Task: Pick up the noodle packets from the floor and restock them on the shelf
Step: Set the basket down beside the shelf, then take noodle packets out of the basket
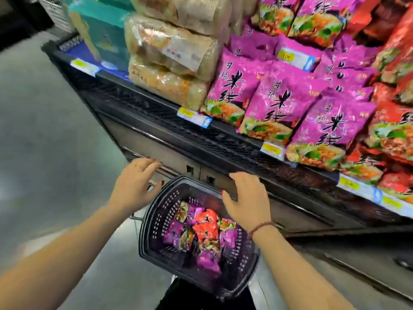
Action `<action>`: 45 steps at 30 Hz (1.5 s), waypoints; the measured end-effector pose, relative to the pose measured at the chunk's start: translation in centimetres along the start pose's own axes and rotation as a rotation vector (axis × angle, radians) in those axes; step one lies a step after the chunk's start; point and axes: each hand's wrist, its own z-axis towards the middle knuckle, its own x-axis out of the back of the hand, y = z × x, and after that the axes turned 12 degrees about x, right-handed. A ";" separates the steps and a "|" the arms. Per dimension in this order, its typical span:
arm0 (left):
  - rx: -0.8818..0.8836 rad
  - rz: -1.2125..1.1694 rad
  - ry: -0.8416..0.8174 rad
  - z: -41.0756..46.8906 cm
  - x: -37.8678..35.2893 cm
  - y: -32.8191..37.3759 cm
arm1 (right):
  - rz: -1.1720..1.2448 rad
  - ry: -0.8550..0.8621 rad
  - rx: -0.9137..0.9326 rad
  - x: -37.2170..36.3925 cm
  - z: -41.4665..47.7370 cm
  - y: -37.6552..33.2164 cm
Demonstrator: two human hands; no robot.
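A black plastic basket (156,218) stands on the floor below the shelf, holding several purple noodle packets (209,261) and red noodle packets (206,227). My left hand (134,184) hovers over the basket's far left rim, fingers relaxed and empty. My right hand (248,198) hangs above the basket's far right side, fingers spread, holding nothing. A beaded bracelet circles its wrist. On the shelf (223,139), rows of purple packets (274,108) stand beside red packets (393,135) at the right.
Clear bags of pale noodles (172,54) are stacked on the shelf left of the purple packets. Teal boxes (100,30) stand further left. Price tags (194,116) line the shelf edge. Grey floor (44,130) stretches to the left.
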 end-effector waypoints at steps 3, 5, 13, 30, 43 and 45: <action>0.100 0.000 -0.087 -3.2 -5.3 -2.4 | 0.048 -0.136 -0.069 -6.3 -1.8 0.8; 0.189 0.004 -0.149 -5.6 -9.3 -3.8 | 0.078 -0.225 -0.125 -10.7 -3.0 1.8; 0.370 0.041 -0.390 -13.0 -24.6 -8.9 | 0.253 -0.557 -0.356 -28.3 -8.8 5.9; 0.391 0.080 -0.234 -16.4 -35.5 -9.3 | 0.552 -0.591 -1.318 -52.5 -19.9 11.7; 0.398 0.022 -0.204 -16.6 -35.4 -9.0 | 1.341 -0.419 -1.548 -45.2 -14.6 8.5; 0.361 0.007 -0.233 -16.5 -35.3 -8.9 | 1.631 -0.432 -1.555 -41.7 -11.4 5.8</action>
